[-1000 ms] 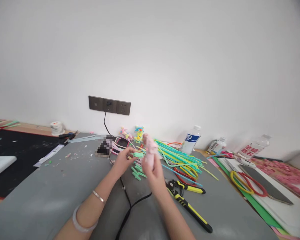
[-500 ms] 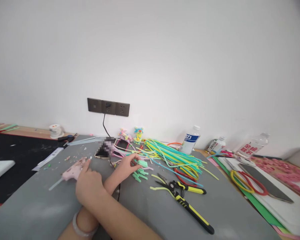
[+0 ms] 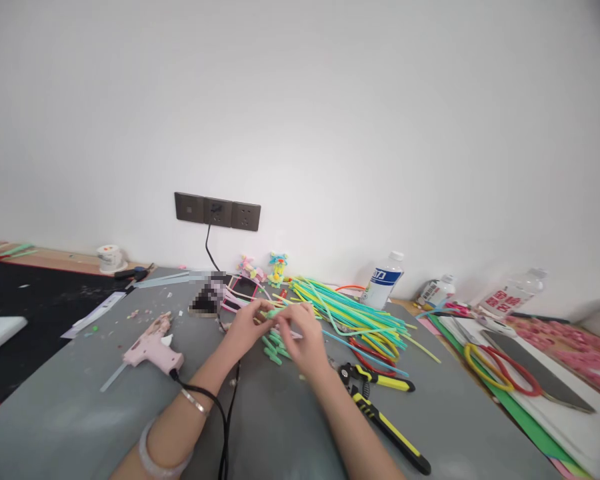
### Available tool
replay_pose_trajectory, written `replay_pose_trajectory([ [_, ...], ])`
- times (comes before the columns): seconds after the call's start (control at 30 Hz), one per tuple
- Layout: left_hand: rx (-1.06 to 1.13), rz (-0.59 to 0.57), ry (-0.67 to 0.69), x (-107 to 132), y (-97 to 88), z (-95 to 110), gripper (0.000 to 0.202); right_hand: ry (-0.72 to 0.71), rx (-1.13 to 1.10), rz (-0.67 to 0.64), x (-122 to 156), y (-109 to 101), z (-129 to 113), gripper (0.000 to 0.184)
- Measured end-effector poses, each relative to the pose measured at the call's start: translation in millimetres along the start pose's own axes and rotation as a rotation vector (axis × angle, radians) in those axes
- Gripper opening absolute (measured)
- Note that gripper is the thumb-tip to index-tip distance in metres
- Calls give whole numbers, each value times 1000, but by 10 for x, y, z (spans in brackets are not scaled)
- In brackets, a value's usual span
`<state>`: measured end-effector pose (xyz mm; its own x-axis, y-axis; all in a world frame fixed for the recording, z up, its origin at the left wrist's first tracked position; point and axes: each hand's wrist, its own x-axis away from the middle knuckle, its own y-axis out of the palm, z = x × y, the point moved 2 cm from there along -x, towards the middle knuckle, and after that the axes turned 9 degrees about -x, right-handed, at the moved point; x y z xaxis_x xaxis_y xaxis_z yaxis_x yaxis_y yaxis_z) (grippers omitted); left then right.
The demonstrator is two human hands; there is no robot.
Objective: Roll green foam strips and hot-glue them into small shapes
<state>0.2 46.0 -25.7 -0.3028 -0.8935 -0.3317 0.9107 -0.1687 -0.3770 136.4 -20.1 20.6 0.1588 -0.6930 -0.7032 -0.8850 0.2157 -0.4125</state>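
Note:
My left hand [image 3: 249,328], with a bracelet and a bangle on its wrist, pinches a mint-green fuzzy piece [image 3: 273,313], mostly hidden by fingers. My right hand [image 3: 304,339] meets it from the right, thumb and fingers closed on the same piece. Just below them several short mint-green fuzzy stick pieces [image 3: 276,348] lie in a cluster on the grey mat. A pink glue gun [image 3: 155,350] rests on its side to the left, a glue stick protruding from its back and its black cable running under my left forearm.
Black-and-yellow pliers [image 3: 380,410] lie right of my right forearm. Behind my hands spread yellow and teal fuzzy sticks [image 3: 350,310]. Further out are a bottle [image 3: 383,283], scissors [image 3: 503,370], two small figures [image 3: 278,269] and a wall socket [image 3: 217,211].
My right hand has left the glue gun and moved right to the green piece in my left hand. My forearms are uncrossed. The glue gun lies uncovered.

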Motion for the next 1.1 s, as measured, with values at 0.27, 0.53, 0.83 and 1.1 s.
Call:
replay_pose_trajectory([
  [0.27, 3, 19, -32, 7, -9, 70, 22, 207, -21, -179, 305, -281, 496, 14],
  [0.53, -7, 13, -11, 2, -7, 34, 18, 297, 74, -342, 403, -121, 584, 22],
  [0.83, 0, -8, -37, 8, -14, 75, 18, 456, -297, -104, 315, -300, 568, 25],
  [1.1, -9, -18, -12, 6, 2, 40, 17, 687, -736, 40, 299, -315, 555, 29],
])
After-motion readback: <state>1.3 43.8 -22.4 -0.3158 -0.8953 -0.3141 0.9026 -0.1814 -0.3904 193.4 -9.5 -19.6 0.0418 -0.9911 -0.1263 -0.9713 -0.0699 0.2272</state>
